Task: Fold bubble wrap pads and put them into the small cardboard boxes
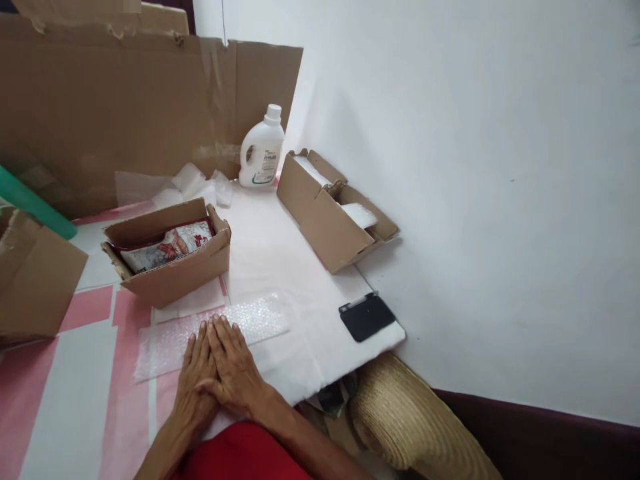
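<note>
Your hands (234,375) flat on bubble wrap (261,317), gripping nothing | box (187,277) just beyond wrap | your forward push could buckle it

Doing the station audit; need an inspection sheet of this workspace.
Surface: table cover, pink and white.
Job's things: bubble wrap, laid flat.
Clutter: open box holding a packet; second box beside the white wall; third box and green tube at left; white jug; loose plastic; black flat object.
Grippers: left hand and right hand bare, open, fingers on the bubble wrap, slightly overlapping.
Cables: nothing seen.
Surroundings: cardboard panel behind; woven straw item below table level.
</note>
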A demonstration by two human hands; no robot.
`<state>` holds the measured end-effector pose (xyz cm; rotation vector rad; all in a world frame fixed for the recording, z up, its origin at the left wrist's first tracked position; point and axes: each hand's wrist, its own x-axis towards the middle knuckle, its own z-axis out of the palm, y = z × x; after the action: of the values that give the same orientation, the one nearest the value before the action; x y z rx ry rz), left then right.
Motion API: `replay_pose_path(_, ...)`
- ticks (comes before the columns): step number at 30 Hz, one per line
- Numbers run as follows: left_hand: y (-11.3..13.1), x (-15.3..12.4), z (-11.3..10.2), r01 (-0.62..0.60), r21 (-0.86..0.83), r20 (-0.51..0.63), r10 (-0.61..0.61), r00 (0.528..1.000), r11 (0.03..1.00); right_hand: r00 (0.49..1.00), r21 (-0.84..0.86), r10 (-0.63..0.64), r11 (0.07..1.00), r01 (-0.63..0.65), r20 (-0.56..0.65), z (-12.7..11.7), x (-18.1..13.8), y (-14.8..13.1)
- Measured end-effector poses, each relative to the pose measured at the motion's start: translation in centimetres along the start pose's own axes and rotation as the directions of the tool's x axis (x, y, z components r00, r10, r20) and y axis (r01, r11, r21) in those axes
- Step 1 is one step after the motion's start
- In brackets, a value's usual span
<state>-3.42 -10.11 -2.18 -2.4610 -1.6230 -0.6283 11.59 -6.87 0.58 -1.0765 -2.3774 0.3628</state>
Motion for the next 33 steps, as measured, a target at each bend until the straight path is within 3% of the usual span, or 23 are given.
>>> replay_pose_path(2,0.0,-0.5,1.0,0.010,0.032,0.021,-0.011,1.000,0.999,0.996,-0.002,0.019,1.000,-0.019,0.086,1.1,-0.5,0.3)
replay_pose_path(4,-0.9,-1.1,0.7,0.071,0.045,0.046,-0.073,0.996,0.996,0.994,-0.044,0.043,0.998,-0.039,0.105,1.3,-1.3,2.0)
replay_pose_path(9,-4.5,-3.2,-3.3,0.339,0.108,0.081,-0.348,0.934,0.935,0.972,-0.245,0.219,0.950,-0.192,0.085,-0.9,-3.9,8.0)
replay_pose_path(12,-6.1,-4.3,-5.3,0.395,0.123,0.042,-0.402,0.915,0.911,0.948,-0.320,0.317,0.899,-0.299,0.007,-2.2,-4.4,9.5)
replay_pose_path(15,-7.3,-5.0,-6.4,0.267,0.137,-0.038,-0.264,0.964,0.954,0.969,-0.331,0.228,0.911,-0.245,-0.091,-2.5,-3.8,8.2)
replay_pose_path(18,-8.8,-4.9,-6.7,0.002,0.153,-0.056,0.007,0.998,0.988,0.990,-0.278,-0.020,0.960,-0.020,-0.141,-1.7,-2.5,5.0)
replay_pose_path(21,-10.1,-4.2,-6.7,-0.174,0.160,-0.033,0.182,0.983,0.972,0.970,-0.219,-0.223,0.955,0.198,-0.094,-0.2,-0.7,1.9)
replay_pose_path(24,-10.5,-3.2,-7.0,-0.273,0.179,-0.042,0.285,0.958,0.945,0.953,-0.211,-0.301,0.935,0.287,-0.039,1.0,1.2,-0.5)
replay_pose_path(28,-8.1,-2.0,-8.4,-0.245,0.129,-0.071,0.256,0.964,0.961,0.938,-0.207,-0.347,0.917,0.340,0.002,1.8,2.7,-1.9)
replay_pose_path(31,-4.6,-1.4,-10.1,-0.141,-0.130,-0.065,0.133,0.989,0.982,0.930,-0.147,-0.366,0.919,0.366,0.022,1.7,1.9,-1.8)
replay_pose_path(33,-2.8,-1.1,-11.2,-0.029,-0.342,-0.016,0.025,1.000,0.939,0.944,-0.058,-0.331,0.942,0.330,-0.007,1.2,0.2,-1.4)
